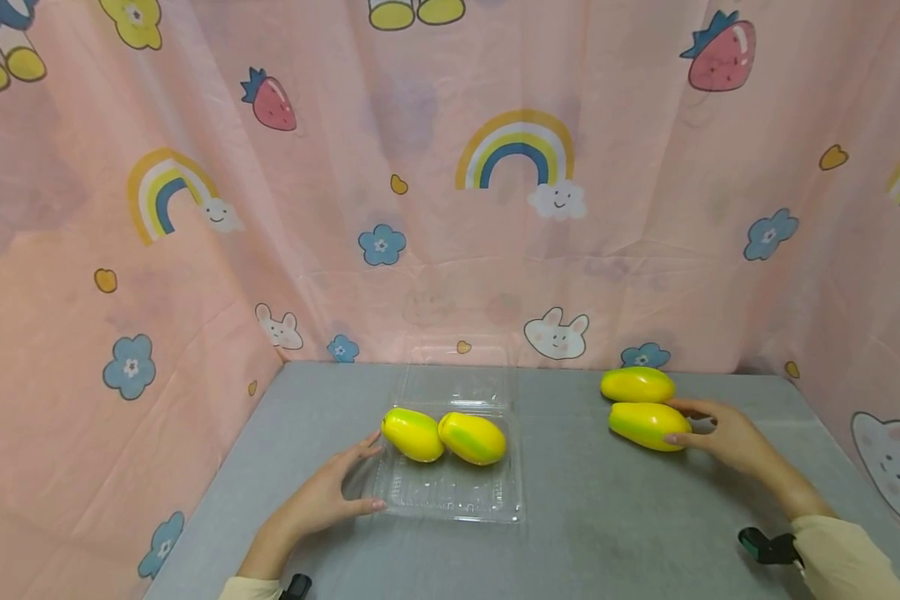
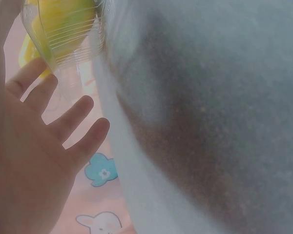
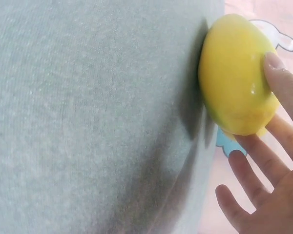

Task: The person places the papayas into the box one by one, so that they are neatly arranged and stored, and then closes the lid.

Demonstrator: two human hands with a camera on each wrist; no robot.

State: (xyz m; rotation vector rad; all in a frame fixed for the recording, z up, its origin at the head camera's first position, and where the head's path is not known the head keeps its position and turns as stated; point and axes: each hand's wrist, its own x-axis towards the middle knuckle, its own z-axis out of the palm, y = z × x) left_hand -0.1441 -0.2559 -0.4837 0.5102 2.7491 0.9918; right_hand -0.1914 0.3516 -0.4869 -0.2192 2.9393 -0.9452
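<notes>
At the right of the head view, two yellow, green-streaked fruits that look like papayas lie one behind the other. My right hand (image 1: 731, 435) pinches the right end of the nearer papaya (image 1: 640, 425) between thumb and fingers. The farther papaya (image 1: 636, 384) lies just behind it. In the right wrist view my thumb (image 3: 283, 80) presses the side of the held papaya (image 3: 237, 73). Left of centre, a clear plastic box (image 1: 450, 506) holds two more papayas, a left one (image 1: 412, 435) and a right one (image 1: 472, 439). My left hand (image 1: 317, 498), fingers spread, touches the box's left edge.
The box's clear lid (image 1: 457, 385) stands raised at the back, against the pink patterned curtain (image 1: 450, 283). A grey cloth (image 1: 570, 508) covers the table. Black devices are on both wrists, the right one (image 1: 768, 547) beside the sleeve.
</notes>
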